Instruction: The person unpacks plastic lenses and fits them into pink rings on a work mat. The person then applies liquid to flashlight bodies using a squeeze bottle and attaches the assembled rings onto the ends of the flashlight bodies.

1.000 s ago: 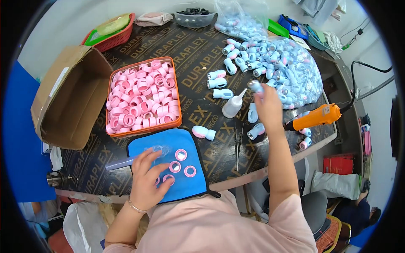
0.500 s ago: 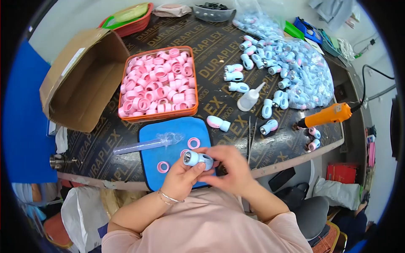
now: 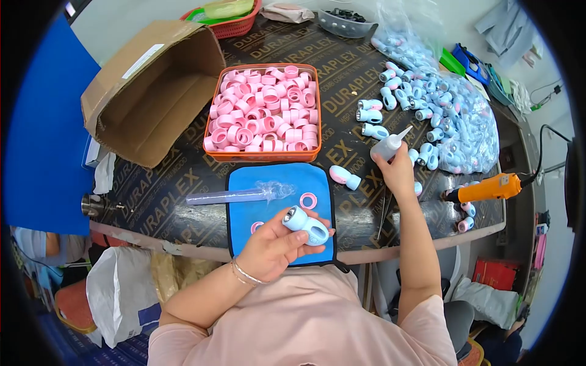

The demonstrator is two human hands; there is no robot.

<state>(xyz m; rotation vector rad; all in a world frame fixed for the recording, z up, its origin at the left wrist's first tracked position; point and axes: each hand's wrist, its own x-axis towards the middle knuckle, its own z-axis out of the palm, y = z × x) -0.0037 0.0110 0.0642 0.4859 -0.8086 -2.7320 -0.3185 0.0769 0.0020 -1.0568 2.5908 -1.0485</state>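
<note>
Torch [image 3: 312,232] in the left hand [image 3: 268,249], bottle [image 3: 386,147] in the right hand [image 3: 398,174].
The left fingers curl round the torch above the blue mat [image 3: 314,175]; the right ones close around the bottle, though I can't tell whether it touches the bench [image 3: 168,189].

I have the left hand [image 3: 268,251] holding a blue torch [image 3: 312,233] above the mat [image 3: 308,175], and the right hand [image 3: 398,175] round a white bottle [image 3: 386,147]. Farther off I see a tray [image 3: 262,156] of pink rings [image 3: 265,110]; right of it, many torches [image 3: 467,128], with an orange driver [image 3: 488,188] nearer.
</note>
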